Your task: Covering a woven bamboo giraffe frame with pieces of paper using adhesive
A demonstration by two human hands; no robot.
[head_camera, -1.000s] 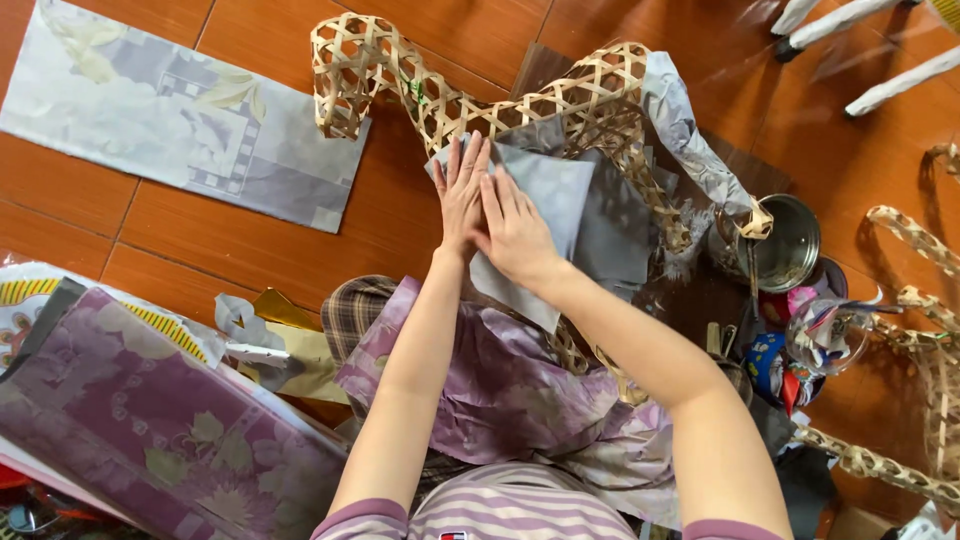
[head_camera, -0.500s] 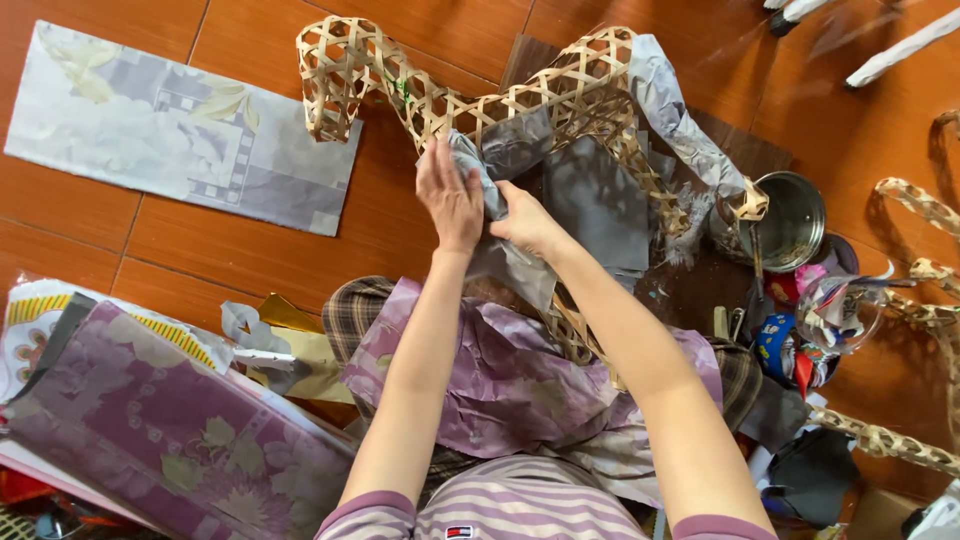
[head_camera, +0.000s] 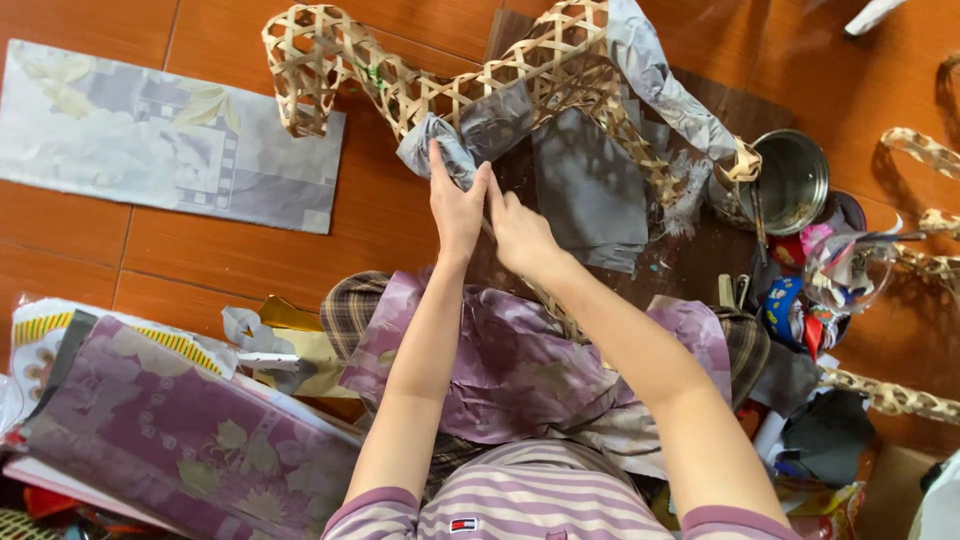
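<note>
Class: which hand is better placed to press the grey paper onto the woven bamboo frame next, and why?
Probably the left hand: its fingers already lie on the crumpled grey paper against the woven bamboo frame. The right hand sits lower, beside it.

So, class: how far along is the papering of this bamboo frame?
Done: grey paper covers the frame's right end. In hand: both hands, left and right, press a grey sheet onto the middle. Left: the bare lattice end.

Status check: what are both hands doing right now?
Left hand and right hand both pressing grey paper onto woven bamboo frame. Metal pot off to the side, nothing blocking.
</note>
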